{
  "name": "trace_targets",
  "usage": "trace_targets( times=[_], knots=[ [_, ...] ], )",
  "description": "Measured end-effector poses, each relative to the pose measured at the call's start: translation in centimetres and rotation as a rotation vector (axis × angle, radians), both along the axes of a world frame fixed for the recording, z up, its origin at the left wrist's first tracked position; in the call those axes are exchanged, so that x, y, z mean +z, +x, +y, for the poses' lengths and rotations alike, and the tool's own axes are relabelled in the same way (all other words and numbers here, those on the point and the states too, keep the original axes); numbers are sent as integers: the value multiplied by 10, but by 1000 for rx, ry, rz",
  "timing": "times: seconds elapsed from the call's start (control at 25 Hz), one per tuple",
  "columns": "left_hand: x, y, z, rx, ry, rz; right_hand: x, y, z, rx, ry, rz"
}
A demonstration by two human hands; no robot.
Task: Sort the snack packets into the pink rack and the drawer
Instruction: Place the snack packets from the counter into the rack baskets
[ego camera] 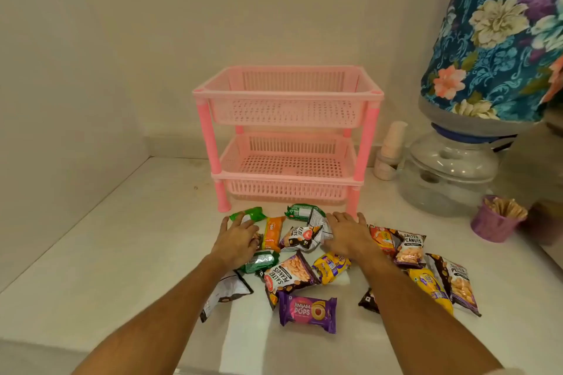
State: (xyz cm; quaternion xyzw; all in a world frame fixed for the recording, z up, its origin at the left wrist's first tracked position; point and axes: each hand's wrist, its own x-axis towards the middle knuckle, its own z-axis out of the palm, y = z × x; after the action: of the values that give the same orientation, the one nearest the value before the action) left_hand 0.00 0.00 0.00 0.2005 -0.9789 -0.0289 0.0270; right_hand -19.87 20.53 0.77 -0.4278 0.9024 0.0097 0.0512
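Grips [236, 239] [345, 234] flat, snack packets [300, 237] between

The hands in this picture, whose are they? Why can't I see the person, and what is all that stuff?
The camera sits on the person's head and looks down, so you see only their two arms reaching forward. The left hand and the right hand lie spread on a pile of snack packets on a pale counter. Neither hand has lifted a packet yet. You can read some: Jim Jam Pops in purple, and salted peanuts. Behind the pile stands a pink rack with two basket shelves, both empty. To the right are a purple cup of sticks and a big water jar under a flowery cover.
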Motion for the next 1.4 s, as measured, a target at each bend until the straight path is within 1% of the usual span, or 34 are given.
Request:
trace_targets(
  times=[0.2, 0.28, 0.36, 0.48, 0.64, 0.84, 0.96, 1.04, 1.16, 1.24, 1.4],
  knots=[
    [-4, 7, -8, 58, 91, -34, -8, 17, -19, 159, -100, 69],
    [-5, 7, -15, 68, 117, -36, -7, 21, -29, 184, -160, 104],
    [-5, 5, -23, 89, 167, -32, -5, 25, -39, 173, -182, 94],
    [-9, 1, -33, 125, 285, -43, -3, 28, -55, 159, -98, 62],
    [-13, -4, -47, 142, 399, -121, -14, 28, -65, 133, 28, 50],
    [-11, -11, -63, 85, 491, -225, -21, 25, -69, 134, 64, 30],
    [-12, -14, -70, 46, 565, -244, -16, 23, -71, 144, 81, 10],
    [-12, -14, -74, 31, 591, -189, -10, 22, -72, 149, 92, -13],
    [-7, -18, -79, 96, 638, 25, 3, 19, -72, 137, 94, -55],
    [-3, -22, -83, 138, 650, 126, 12, 16, -73, 131, 93, -72],
    [-2, -33, -92, 159, 475, 156, 27, 8, -74, 127, 59, -58]
  ],
)
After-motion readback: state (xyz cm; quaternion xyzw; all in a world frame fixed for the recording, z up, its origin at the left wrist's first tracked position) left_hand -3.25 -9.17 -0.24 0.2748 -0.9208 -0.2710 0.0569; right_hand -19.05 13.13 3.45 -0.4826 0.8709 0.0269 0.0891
